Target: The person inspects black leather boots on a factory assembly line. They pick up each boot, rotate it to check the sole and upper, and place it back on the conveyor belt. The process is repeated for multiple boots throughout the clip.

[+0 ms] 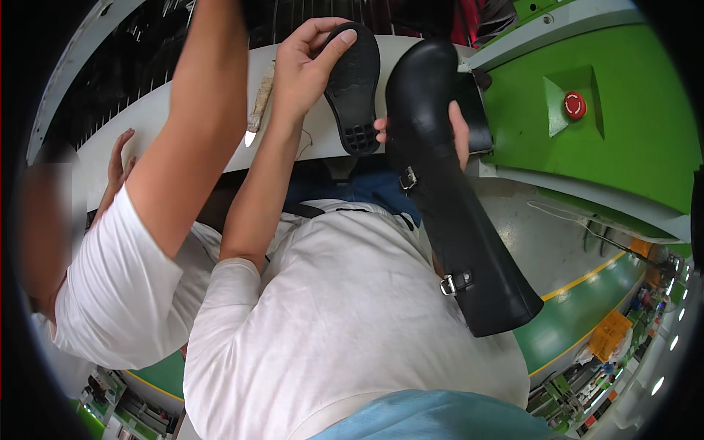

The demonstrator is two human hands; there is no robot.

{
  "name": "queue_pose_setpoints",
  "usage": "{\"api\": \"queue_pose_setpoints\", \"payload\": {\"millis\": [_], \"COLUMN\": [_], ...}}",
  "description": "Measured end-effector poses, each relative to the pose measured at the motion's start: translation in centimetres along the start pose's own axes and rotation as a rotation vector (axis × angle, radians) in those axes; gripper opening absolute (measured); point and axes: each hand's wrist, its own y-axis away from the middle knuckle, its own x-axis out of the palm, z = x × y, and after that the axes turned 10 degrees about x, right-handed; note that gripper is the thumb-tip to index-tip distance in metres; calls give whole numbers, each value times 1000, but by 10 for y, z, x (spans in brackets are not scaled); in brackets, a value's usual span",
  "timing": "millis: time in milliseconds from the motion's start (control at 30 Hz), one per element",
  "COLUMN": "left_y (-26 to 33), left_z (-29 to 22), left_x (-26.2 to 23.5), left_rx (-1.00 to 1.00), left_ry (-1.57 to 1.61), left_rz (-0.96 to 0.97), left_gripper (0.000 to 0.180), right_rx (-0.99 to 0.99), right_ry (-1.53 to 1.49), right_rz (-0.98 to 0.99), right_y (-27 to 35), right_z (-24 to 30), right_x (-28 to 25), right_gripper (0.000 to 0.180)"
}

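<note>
My left hand [304, 70] pinches the toe end of a black shoe sole [353, 92], thumb on its face and fingers behind. Square cells mark the sole's heel end, which points toward me. Close to its right, my right hand [458, 132] grips a tall black boot [440, 147] around the foot part, mostly hidden behind it. The boot's shaft slants down to the right, with two metal-buckled straps along its side. Boot and sole are apart, both above the white tabletop [319, 139]. Beside my left wrist lies a knife [260, 99] with a wrapped handle and a short bright blade.
At my left, a co-worker in a white shirt reaches an arm [209, 110] across the table; another hand [119, 161] shows near the table's left edge. A green machine [601, 147] with a red stop button [575, 105] stands at right. A dark rack lies beyond the table.
</note>
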Motion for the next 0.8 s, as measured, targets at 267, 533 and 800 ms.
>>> {"api": "queue_pose_setpoints", "payload": {"millis": [267,533,800], "left_y": [-1,2,28], "left_z": [7,-13,-42], "left_x": [-14,-1,1], "left_rx": [-30,12,91], "left_ry": [-13,-32,122], "left_rz": [-8,67,141], "left_gripper": [29,29,37], "right_rx": [22,89,-188], "right_ry": [105,41,371], "right_rz": [-212,-37,24], "right_y": [-1,2,14], "right_z": [-8,-12,-43], "right_x": [8,24,31], "right_gripper": [74,76,72]}}
